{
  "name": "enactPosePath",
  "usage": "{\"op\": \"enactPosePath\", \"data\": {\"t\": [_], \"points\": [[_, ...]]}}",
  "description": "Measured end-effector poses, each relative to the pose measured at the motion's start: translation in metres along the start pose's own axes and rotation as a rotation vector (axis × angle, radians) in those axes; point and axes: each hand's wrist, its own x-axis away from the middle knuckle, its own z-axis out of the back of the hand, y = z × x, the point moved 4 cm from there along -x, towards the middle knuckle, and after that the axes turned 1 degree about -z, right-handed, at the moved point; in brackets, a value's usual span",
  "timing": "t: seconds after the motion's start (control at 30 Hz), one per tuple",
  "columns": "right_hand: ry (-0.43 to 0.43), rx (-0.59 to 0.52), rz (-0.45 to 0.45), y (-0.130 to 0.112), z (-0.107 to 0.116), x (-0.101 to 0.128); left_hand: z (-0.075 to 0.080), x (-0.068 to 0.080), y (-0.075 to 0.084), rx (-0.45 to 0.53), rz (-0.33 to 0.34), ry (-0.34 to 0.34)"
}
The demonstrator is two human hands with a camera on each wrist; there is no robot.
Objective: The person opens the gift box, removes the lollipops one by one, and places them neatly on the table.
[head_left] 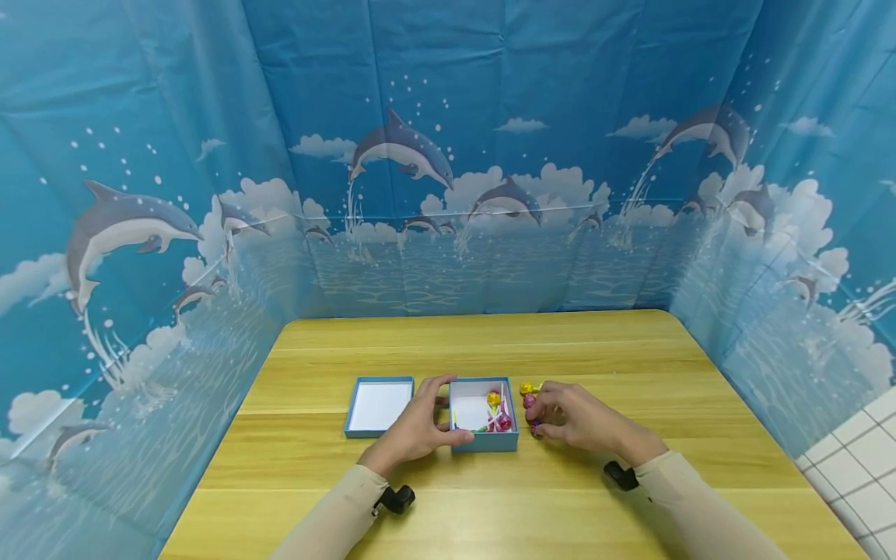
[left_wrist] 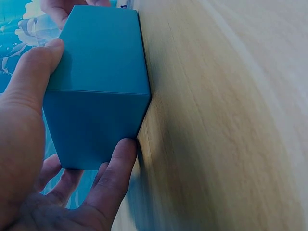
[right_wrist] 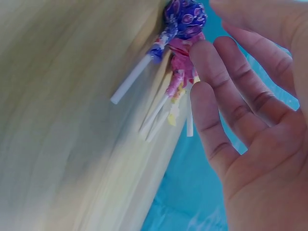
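Note:
A small open blue box [head_left: 498,445] sits mid-table with several wrapped lollipops [head_left: 498,412] inside. My left hand [head_left: 448,411] grips the box's left end, thumb on the near side and fingers over the far side. In the left wrist view the thumb and fingers [left_wrist: 118,166] clamp the blue box [left_wrist: 96,82]. My right hand [head_left: 542,408] rests just right of the box. Its straight fingertips [right_wrist: 204,53] touch a pink lollipop [right_wrist: 179,65] beside a purple lollipop [right_wrist: 185,14], both lying on the wood. A yellow lollipop [head_left: 526,387] lies slightly farther back.
The box's lid [head_left: 378,406] lies upturned, white inside, left of the box. The wooden table [head_left: 490,342] is enclosed by blue dolphin-print curtains [head_left: 448,155] at the back and both sides. A white tiled floor [head_left: 861,459] shows at the lower right.

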Motion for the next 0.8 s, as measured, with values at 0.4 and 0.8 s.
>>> {"op": "enactPosePath", "data": {"t": [0.4, 0.8], "points": [[0.031, 0.025, 0.034, -0.012, 0.006, -0.009, 0.000, 0.000, -0.002, 0.003, 0.000, 0.003], [0.057, 0.012, 0.097, -0.029, 0.014, -0.025, 0.000, -0.001, -0.002, 0.019, -0.005, -0.003]]}}
